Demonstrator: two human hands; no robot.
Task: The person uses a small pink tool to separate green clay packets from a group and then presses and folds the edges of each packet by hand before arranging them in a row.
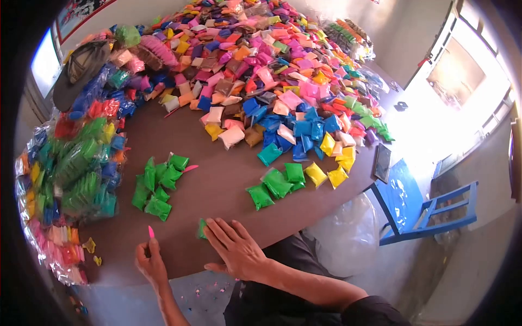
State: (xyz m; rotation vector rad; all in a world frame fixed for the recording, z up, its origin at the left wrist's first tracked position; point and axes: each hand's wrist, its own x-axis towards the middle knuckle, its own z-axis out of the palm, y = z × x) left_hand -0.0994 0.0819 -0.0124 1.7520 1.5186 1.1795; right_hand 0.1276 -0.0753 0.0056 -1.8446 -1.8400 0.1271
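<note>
My left hand (pixel 150 264) is closed near the table's front edge and pinches a small pink pointed plastic tool (pixel 151 232), tip upward. My right hand (pixel 236 252) lies flat with fingers stretched out, resting partly over a small green packet (pixel 202 229); the rest of that packet is hidden under the fingers. Beyond the hands, a loose group of green packets (pixel 157 207) lies to the left, with another pink tool (pixel 190 168) sticking out beside it. More green packets (pixel 278 183) lie to the right, near several yellow ones (pixel 316 174).
A large heap of colourful packets (pixel 261 60) covers the far table (pixel 212 190). Bagged packets (pixel 81 163) and a dark cap (pixel 81 70) line the left side. At right are a dark phone-like slab (pixel 382 162), a blue chair (pixel 413 201) and a clear plastic bag (pixel 345 231).
</note>
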